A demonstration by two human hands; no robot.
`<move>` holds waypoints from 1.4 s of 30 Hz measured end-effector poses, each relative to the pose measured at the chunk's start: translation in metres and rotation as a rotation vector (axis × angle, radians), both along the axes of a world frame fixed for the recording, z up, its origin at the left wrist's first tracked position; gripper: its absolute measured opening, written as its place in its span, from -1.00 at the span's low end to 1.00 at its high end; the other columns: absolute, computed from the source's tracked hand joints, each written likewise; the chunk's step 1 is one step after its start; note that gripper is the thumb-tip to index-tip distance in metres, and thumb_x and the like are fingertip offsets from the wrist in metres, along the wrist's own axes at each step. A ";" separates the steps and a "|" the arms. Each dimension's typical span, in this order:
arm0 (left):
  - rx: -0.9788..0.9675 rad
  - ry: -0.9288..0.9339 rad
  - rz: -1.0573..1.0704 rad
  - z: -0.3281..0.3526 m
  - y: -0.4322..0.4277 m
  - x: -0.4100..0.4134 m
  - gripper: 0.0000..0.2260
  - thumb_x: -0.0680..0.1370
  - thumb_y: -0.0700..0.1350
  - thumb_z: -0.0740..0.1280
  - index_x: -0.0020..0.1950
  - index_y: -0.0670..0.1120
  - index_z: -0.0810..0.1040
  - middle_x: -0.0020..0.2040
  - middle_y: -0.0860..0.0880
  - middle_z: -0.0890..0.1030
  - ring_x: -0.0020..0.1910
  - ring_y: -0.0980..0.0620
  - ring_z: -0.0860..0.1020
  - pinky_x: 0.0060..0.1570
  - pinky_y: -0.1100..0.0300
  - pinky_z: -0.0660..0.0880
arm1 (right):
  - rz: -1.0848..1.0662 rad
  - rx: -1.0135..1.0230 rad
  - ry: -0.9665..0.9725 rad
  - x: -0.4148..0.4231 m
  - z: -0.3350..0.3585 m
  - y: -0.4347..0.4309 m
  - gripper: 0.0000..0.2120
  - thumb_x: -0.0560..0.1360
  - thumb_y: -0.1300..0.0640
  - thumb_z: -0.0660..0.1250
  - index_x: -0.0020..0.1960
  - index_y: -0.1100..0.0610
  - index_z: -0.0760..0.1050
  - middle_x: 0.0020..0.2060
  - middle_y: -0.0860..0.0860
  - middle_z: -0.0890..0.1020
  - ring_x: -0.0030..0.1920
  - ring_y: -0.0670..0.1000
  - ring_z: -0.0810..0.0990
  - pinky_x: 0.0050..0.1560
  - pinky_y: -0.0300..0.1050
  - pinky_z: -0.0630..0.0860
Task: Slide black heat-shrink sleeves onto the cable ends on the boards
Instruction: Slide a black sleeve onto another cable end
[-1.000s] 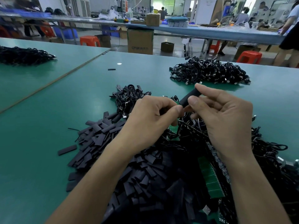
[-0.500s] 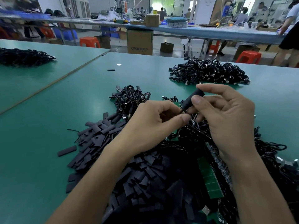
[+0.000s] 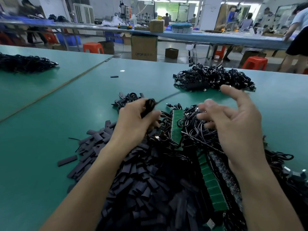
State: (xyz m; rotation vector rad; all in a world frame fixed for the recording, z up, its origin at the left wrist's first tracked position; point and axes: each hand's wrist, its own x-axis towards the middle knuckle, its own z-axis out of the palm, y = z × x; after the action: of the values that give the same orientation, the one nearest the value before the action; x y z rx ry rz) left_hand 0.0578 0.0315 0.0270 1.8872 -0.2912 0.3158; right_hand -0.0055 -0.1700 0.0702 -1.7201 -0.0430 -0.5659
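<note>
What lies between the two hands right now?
In the head view, a green board and looped black cables lie between the left hand, gripping a sleeved cable, and the open right hand.

Left hand [image 3: 133,125], right hand [image 3: 238,125]: seemingly bare.

Black sleeves [image 3: 133,189] and black cables [image 3: 213,79] on a teal table [image 3: 41,139], green boards [image 3: 176,127], orange-red stools [image 3: 93,47].

Left hand [image 3: 133,126] grips a blurred cable [image 3: 167,97]; right hand [image 3: 236,129] spread.
</note>
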 end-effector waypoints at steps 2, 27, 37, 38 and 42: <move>-0.007 -0.027 0.111 0.002 0.000 0.017 -0.92 0.57 -0.16 0.42 -0.11 -0.02 0.60 -0.28 0.04 0.69 -0.34 0.09 0.65 -0.22 0.12 0.62 | 0.082 -0.118 0.075 -0.001 0.000 0.003 -0.71 0.53 -0.04 0.38 0.24 -0.13 0.48 -0.19 -0.17 0.73 -0.20 -0.10 0.70 -0.10 -0.07 0.65; -0.041 -0.133 -0.113 0.009 -0.039 0.015 -0.78 0.55 0.10 0.37 -0.13 -0.03 0.64 -0.26 -0.04 0.67 -0.28 0.12 0.57 -0.20 0.16 0.54 | 0.079 -0.445 0.173 -0.001 -0.004 -0.016 -0.83 0.38 0.12 0.58 -0.22 -0.05 0.60 -0.37 -0.16 0.65 -0.33 -0.25 0.59 -0.29 -0.46 0.43; -0.250 0.052 -0.471 -0.001 -0.048 -0.007 -0.91 0.52 -0.13 0.40 -0.18 -0.08 0.58 -0.31 -0.04 0.52 -0.39 0.15 0.38 -0.34 0.26 0.32 | 0.208 -0.472 0.186 0.000 -0.003 -0.015 -0.94 0.43 0.08 0.51 -0.14 -0.02 0.64 -0.28 -0.07 0.69 -0.25 -0.10 0.66 -0.08 -0.02 0.63; -0.252 0.072 -0.474 -0.002 -0.048 -0.007 -0.91 0.51 -0.13 0.40 -0.19 -0.08 0.58 -0.32 -0.03 0.52 -0.40 0.15 0.38 -0.34 0.28 0.32 | 0.218 -0.478 0.190 0.000 -0.004 -0.015 -0.94 0.43 0.08 0.52 -0.14 -0.01 0.65 -0.28 -0.06 0.69 -0.25 -0.08 0.66 -0.07 0.00 0.63; -0.271 0.169 -0.507 -0.005 -0.048 -0.001 -0.87 0.54 -0.16 0.40 -0.22 -0.05 0.59 -0.37 0.12 0.55 -0.43 0.23 0.42 -0.37 0.40 0.36 | 0.237 -0.483 0.194 0.003 -0.006 -0.017 -0.94 0.43 0.10 0.53 -0.14 0.00 0.66 -0.27 -0.02 0.69 -0.22 -0.02 0.66 -0.03 0.05 0.62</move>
State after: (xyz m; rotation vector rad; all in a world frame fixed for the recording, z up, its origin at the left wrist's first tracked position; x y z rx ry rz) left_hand 0.0570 -0.0160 0.0221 1.5010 -0.5668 -0.1423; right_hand -0.0026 -0.1869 0.0641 -2.1937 -0.2597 -0.2182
